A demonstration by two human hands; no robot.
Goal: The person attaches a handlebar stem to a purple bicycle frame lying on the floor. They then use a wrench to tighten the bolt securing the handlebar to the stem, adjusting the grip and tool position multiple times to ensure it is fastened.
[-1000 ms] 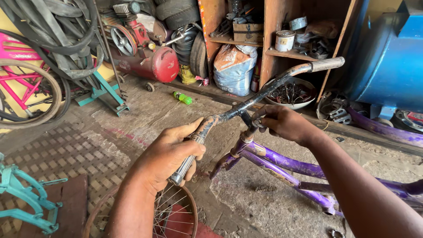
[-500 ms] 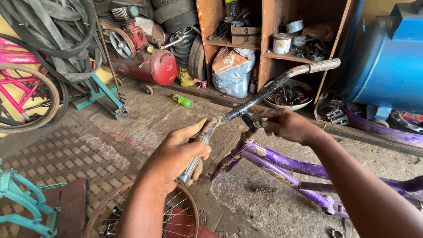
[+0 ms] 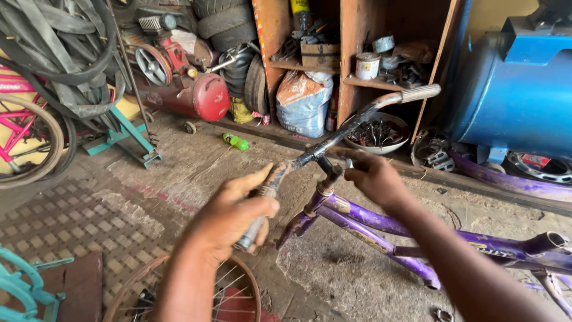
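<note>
Above the purple frame [image 3: 381, 223], worn grey handlebar [image 3: 351, 125].

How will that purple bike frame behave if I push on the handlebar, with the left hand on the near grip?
The purple bike frame looks like rigid metal tube, so it should move as one stiff piece. With the left hand on the near grip and the right hand at the stem, the handlebar will probably swivel first. The frame seems unsupported, so it may tip.
</note>
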